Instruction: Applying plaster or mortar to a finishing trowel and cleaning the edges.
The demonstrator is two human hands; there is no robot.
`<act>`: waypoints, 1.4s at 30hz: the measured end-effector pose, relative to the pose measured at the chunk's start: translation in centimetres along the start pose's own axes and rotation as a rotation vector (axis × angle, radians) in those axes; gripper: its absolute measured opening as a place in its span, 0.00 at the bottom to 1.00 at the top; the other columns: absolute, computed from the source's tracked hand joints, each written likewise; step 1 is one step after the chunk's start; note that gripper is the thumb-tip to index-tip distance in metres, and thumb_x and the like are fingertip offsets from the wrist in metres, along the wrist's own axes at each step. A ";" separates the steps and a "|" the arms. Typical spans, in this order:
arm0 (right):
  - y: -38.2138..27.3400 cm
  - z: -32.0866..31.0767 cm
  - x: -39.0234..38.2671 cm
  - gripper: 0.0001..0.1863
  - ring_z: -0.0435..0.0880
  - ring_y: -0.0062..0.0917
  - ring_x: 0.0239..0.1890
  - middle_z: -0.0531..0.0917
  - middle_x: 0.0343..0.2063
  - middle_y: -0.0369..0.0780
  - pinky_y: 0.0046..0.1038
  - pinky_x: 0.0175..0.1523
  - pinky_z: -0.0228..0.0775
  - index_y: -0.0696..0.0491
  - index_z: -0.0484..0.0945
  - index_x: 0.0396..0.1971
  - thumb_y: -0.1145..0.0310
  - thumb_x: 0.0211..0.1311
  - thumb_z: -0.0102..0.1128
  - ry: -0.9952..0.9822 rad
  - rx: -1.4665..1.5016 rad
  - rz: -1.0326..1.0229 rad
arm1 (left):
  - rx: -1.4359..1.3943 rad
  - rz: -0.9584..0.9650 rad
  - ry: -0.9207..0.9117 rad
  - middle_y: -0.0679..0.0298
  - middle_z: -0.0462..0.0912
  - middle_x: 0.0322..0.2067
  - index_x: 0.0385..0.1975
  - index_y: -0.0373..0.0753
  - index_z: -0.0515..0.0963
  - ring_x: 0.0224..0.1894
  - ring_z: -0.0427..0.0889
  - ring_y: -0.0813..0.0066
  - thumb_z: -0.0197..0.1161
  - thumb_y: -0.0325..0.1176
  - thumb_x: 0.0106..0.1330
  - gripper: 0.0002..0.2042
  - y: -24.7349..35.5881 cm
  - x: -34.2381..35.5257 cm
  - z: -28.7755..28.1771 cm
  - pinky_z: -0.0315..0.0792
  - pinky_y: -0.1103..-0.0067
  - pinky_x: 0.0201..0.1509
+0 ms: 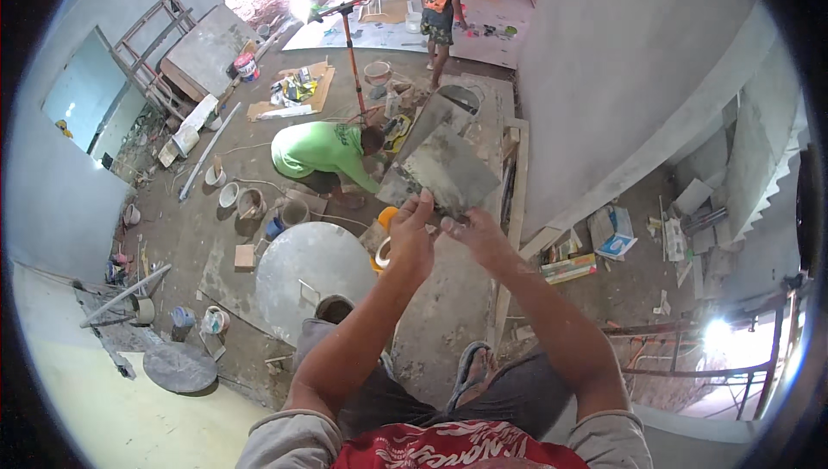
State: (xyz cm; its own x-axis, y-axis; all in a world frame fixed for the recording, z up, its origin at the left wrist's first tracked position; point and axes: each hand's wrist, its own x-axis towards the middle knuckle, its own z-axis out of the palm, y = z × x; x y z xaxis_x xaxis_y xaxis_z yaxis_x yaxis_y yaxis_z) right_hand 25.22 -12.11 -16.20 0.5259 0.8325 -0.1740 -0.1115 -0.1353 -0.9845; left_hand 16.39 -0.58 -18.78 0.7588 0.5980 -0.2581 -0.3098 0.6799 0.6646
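Grey and mottled, a flat plate (459, 172) lies just ahead of a person's two hands, its near corner toward them, its broad face in view and no clear long axis showing. The left hand (412, 233), nearer the plate's left side, pinches it with the thumb on top, the fingers beneath hidden. The right hand (485, 242) sits half curled by the near corner; whether it grips cannot be told. Beyond a round grey disc (302, 266), a co-worker in green (319, 151) bends low.
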 end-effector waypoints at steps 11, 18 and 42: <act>-1.8 -4.0 0.4 0.19 0.84 0.25 0.34 0.82 0.36 0.40 0.28 0.41 0.79 0.60 0.71 0.50 0.60 0.71 0.56 0.386 0.183 -0.185 | 0.735 0.429 0.120 0.62 0.76 0.39 0.57 0.39 0.64 0.43 0.78 0.73 0.70 0.32 0.62 0.26 1.8 1.2 -1.4 0.74 0.78 0.49; -2.2 -7.4 0.2 0.13 0.81 0.21 0.31 0.80 0.39 0.38 0.26 0.39 0.76 0.58 0.74 0.46 0.66 0.68 0.60 0.604 0.035 -0.287 | 0.804 0.832 0.227 0.54 0.65 0.56 0.67 0.41 0.48 0.56 0.71 0.65 0.74 0.36 0.59 0.43 2.8 1.0 0.5 0.73 0.73 0.55; -4.5 -5.5 -1.3 0.17 0.79 0.36 0.46 0.79 0.41 0.45 0.37 0.54 0.69 0.59 0.72 0.48 0.75 0.58 0.60 0.749 -0.651 -0.539 | -0.274 -0.155 -0.079 0.63 0.77 0.50 0.55 0.38 0.66 0.52 0.80 0.67 0.59 0.29 0.70 0.16 3.7 -0.3 1.9 0.77 0.66 0.57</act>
State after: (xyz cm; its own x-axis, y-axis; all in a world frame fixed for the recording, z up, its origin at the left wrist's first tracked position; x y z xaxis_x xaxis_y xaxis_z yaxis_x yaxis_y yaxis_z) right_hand 29.68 -15.55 -11.69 0.7702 0.3649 0.5231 0.6282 -0.2926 -0.7209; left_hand 16.12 0.92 -14.89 0.8476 0.4512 -0.2792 -0.3221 0.8557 0.4051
